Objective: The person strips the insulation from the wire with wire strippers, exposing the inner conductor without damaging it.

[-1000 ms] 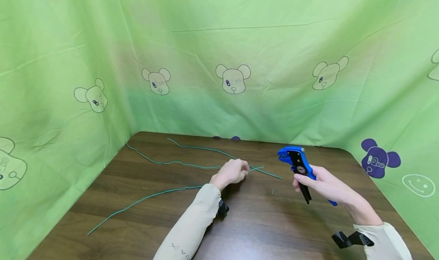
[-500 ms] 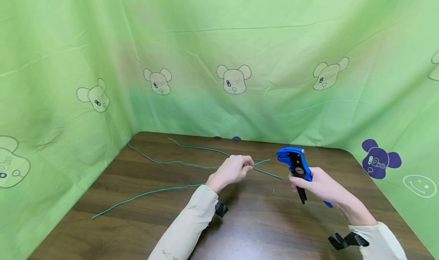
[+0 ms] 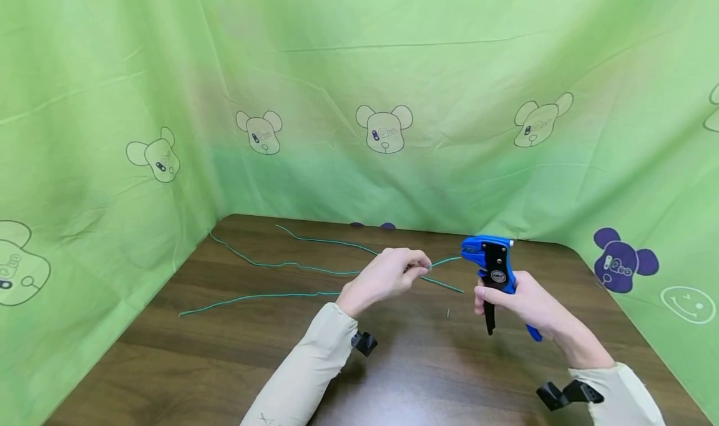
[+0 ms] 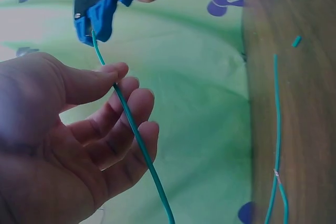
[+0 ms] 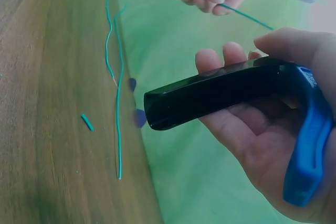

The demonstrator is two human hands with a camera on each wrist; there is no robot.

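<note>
Between thumb and fingertips, my left hand [image 3: 387, 276] pinches a thin green wire [image 4: 152, 170] above the table. The wire's long tail extends left past my forearm in the head view. My right hand [image 3: 525, 304] grips a wire stripper [image 3: 494, 261] with a blue head, a black handle and a blue handle. In the left wrist view, the wire's tip reaches in between the blue jaws [image 4: 94, 24]. How deep it sits inside is hidden. In the right wrist view the black handle [image 5: 210, 98] shows close up, with fingers behind it.
Two more green wires lie toward the back: one long wire [image 3: 331, 242] and another [image 3: 281, 265] whose bare coppery end [image 4: 276, 173] crosses it. A short green offcut [image 3: 448, 314] lies on the brown wooden table [image 3: 393, 376]. Green curtain [image 3: 314, 183] surrounds the table's back and sides.
My left hand has moved right and slightly up, drawing the wire along, its tail swinging up the table. The wire's tip has come to the stripper's head, which has tilted more upright.
</note>
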